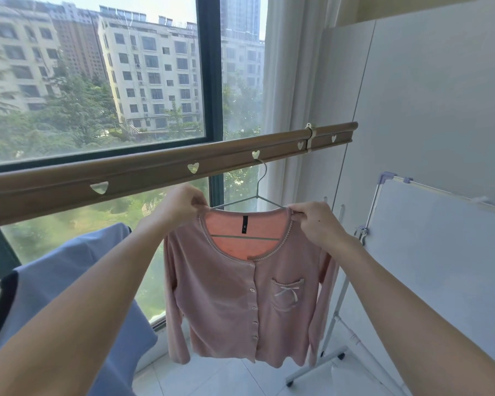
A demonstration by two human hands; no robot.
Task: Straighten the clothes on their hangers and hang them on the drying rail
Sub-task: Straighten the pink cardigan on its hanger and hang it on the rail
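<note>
A pink buttoned cardigan (240,295) with a bow pocket hangs on a thin wire hanger (259,192). The hanger's hook sits in a heart-shaped hole of the brown drying rail (143,174), which runs across the window. My left hand (180,202) pinches the cardigan's left shoulder at the neckline. On the other side my right hand (316,222) pinches the right shoulder. Both sleeves hang straight down.
A blue garment (69,281) with a dark collar hangs at lower left, close to the cardigan. A whiteboard on a wheeled stand (429,252) leans at the right. White cabinet panels (426,95) and a curtain (286,81) stand behind. Several heart holes in the rail are unused.
</note>
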